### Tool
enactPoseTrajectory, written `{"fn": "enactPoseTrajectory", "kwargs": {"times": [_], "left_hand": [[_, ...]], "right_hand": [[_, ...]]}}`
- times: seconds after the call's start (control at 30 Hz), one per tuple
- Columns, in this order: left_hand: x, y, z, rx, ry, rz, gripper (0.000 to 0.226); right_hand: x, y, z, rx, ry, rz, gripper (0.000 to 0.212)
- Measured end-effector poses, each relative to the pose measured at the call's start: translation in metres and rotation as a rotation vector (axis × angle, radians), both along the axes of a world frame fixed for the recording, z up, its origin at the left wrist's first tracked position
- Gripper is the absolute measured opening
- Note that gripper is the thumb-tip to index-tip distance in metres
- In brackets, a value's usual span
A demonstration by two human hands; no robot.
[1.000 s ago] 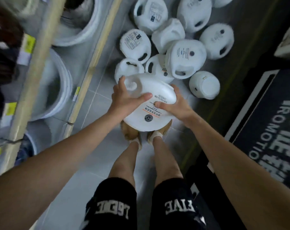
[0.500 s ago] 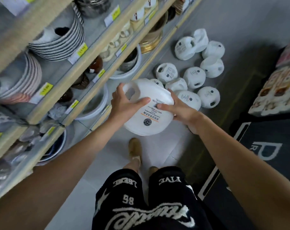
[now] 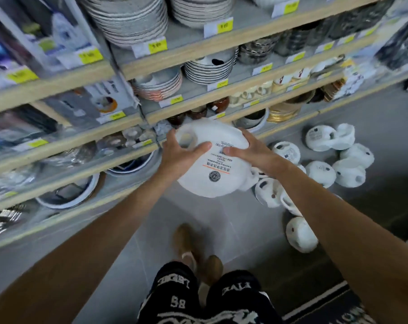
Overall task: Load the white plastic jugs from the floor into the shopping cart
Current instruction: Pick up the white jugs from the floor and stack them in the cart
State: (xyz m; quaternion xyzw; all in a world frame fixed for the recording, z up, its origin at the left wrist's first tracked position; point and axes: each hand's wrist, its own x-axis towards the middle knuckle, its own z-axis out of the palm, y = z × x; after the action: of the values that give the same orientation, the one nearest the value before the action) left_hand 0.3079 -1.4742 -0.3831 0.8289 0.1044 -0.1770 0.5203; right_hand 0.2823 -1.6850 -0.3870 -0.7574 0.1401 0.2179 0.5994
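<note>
I hold a white plastic jug [image 3: 215,174] with a printed label in front of me, well above the floor. My left hand [image 3: 179,155] grips it near the handle, thumb across its face. My right hand [image 3: 252,153] grips its right side. Several more white jugs [image 3: 321,170] lie scattered on the grey floor to the right, one [image 3: 300,235] closest to my feet. No shopping cart is in view.
Wooden-edged shelves [image 3: 137,127] full of stacked plates [image 3: 208,69], bowls and boxed goods run along the left and back. My legs and brown shoes [image 3: 186,239] stand on the grey tile floor. A dark mat [image 3: 334,307] lies at the lower right.
I have stood up with the jug held in both hands. The view has lifted from the floor to the shelves, and the jugs on the floor now lie lower right.
</note>
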Motion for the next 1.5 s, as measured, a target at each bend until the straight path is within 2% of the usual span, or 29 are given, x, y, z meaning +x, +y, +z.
{"fn": "enactPoseTrajectory", "kwargs": {"times": [0.1, 0.2, 0.3, 0.4, 0.47, 0.5, 0.6, 0.63, 0.77, 0.9, 0.97, 1.1, 1.3, 1.43, 1.5], "left_hand": [[-0.020, 0.050, 0.017, -0.003, 0.023, 0.091, 0.120], [-0.040, 0.102, 0.026, 0.006, -0.017, 0.228, 0.104], [-0.068, 0.166, 0.035, 0.006, -0.080, 0.329, 0.100], [-0.101, 0.235, 0.047, -0.011, -0.114, 0.391, 0.112], [-0.128, 0.284, 0.054, -0.038, -0.123, 0.444, 0.111], [-0.143, 0.309, 0.058, -0.055, -0.129, 0.467, 0.107], [-0.188, 0.387, 0.067, -0.077, -0.140, 0.538, 0.114], [-0.203, 0.412, 0.073, -0.068, -0.154, 0.560, 0.118], [-0.254, 0.506, 0.088, -0.002, -0.212, 0.641, 0.106], [-0.296, 0.592, 0.095, 0.025, -0.264, 0.705, 0.101], [-0.315, 0.627, 0.098, 0.048, -0.269, 0.737, 0.108], [-0.348, 0.690, 0.102, 0.011, -0.289, 0.825, 0.123], [-0.378, 0.785, 0.080, 0.021, -0.248, 0.954, 0.112], [-0.389, 0.859, 0.069, 0.015, -0.185, 1.012, 0.128], [-0.392, 0.901, 0.063, 0.019, -0.161, 1.041, 0.127]], "right_hand": [[0.005, 0.047, 0.017, -0.030, -0.006, 0.127, 0.107], [0.005, 0.099, 0.034, -0.018, -0.004, 0.261, 0.116], [0.004, 0.161, 0.051, -0.054, -0.052, 0.420, 0.104], [-0.006, 0.233, 0.065, -0.079, -0.036, 0.532, 0.108], [-0.021, 0.286, 0.072, -0.083, -0.044, 0.585, 0.082], [-0.030, 0.314, 0.076, -0.087, -0.061, 0.613, 0.077], [-0.056, 0.399, 0.085, -0.130, -0.118, 0.695, 0.099], [-0.066, 0.428, 0.089, -0.143, -0.143, 0.724, 0.100], [-0.103, 0.531, 0.105, -0.141, -0.208, 0.790, 0.079], [-0.135, 0.626, 0.119, -0.094, -0.217, 0.874, 0.111], [-0.148, 0.668, 0.125, -0.088, -0.239, 0.918, 0.108], [-0.166, 0.746, 0.126, -0.075, -0.277, 0.999, 0.096], [-0.178, 0.863, 0.109, -0.059, -0.291, 1.102, 0.096], [-0.178, 0.949, 0.088, -0.013, -0.259, 1.182, 0.096], [-0.175, 0.997, 0.079, -0.015, -0.250, 1.222, 0.093]]}}
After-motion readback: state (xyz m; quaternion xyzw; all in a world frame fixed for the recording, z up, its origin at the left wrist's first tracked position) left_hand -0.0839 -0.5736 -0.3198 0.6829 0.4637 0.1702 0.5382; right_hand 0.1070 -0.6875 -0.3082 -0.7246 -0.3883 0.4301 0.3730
